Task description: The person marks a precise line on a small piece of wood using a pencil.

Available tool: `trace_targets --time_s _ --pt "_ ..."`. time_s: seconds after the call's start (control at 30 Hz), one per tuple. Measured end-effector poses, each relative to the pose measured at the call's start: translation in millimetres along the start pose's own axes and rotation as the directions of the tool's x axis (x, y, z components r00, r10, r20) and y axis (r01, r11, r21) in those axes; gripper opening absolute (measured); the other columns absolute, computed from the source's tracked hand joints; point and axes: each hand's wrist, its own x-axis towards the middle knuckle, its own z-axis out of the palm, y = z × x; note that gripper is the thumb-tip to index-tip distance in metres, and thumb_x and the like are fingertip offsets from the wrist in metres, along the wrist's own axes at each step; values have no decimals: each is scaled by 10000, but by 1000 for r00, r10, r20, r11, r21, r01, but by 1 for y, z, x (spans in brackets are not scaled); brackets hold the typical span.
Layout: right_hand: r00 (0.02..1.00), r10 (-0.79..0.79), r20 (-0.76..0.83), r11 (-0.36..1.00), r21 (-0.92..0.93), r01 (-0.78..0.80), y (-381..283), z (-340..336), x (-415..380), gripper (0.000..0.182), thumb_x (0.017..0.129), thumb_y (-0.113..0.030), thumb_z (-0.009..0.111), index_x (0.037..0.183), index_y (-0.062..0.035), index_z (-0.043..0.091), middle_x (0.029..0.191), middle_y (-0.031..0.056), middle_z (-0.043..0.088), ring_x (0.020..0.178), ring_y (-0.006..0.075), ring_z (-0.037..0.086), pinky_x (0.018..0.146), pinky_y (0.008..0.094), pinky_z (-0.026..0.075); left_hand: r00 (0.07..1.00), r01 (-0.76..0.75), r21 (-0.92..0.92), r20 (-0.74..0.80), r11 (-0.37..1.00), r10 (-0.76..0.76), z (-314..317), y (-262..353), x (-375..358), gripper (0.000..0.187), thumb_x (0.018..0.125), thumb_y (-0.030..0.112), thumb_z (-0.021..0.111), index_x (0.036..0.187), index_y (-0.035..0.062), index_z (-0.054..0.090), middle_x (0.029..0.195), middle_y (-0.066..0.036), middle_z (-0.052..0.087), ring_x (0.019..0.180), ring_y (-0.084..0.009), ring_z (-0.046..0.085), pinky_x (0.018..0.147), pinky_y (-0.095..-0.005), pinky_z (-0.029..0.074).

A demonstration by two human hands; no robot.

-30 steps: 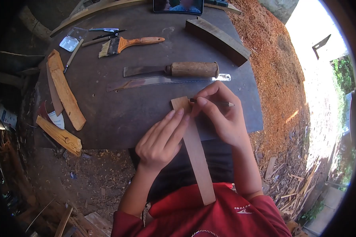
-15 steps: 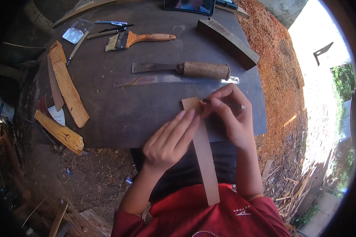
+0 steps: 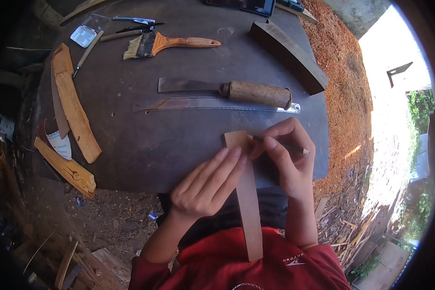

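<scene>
The right hand's [image 3: 289, 157] grip pinches a pencil [image 3: 295, 149]; the left hand's [image 3: 211, 182] fingers press the wood strip [image 3: 249, 208] at lower centre. Beyond lie a chisel [image 3: 260, 94] and metal blade [image 3: 188, 104]. At upper left, a small white container [image 3: 83, 36] sits beside a brush [image 3: 162, 44]; its contents are unclear.

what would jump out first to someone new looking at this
Probably the left hand on a pale wooden strip at the near edge of the table, and the right hand beside it holding a pencil. Next, perhaps, the orange-handled paintbrush farther back and the reddish wood shavings right of the table.
</scene>
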Motion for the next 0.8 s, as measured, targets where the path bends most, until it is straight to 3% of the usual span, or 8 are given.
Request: trace_targets --time_s 0.07,0.17,0.8 --pt "1000 9 0 1000 0 -9 1 0 -1 65 1030 -33 657 1053 26 640 885 89 746 854 128 721 788 270 546 1000 -8 1 17 1000 7 -2 -1 0 362 887 50 675 1204 142 825 1250 -23 794 1119 -181 774 862 -292 638" --pt "1000 10 6 1000 -21 -10 2 -3 0 73 1023 -48 672 1048 18 652 877 80 752 845 120 722 773 267 544 1000 -19 31 14 999 19 -2 -1 2 246 976 125 690 1177 142 831 1260 -11 789 1099 -149 771 849 -237 623" --pt "1000 -22 10 996 -88 23 4 -5 0 79 998 -58 694 1031 9 668 858 74 752 822 116 728 745 268 551 998 -57 44 10 997 56 -1 -2 -1 221 985 145 699 1161 148 832 1255 -12 794 1095 -145 772 858 -236 620"
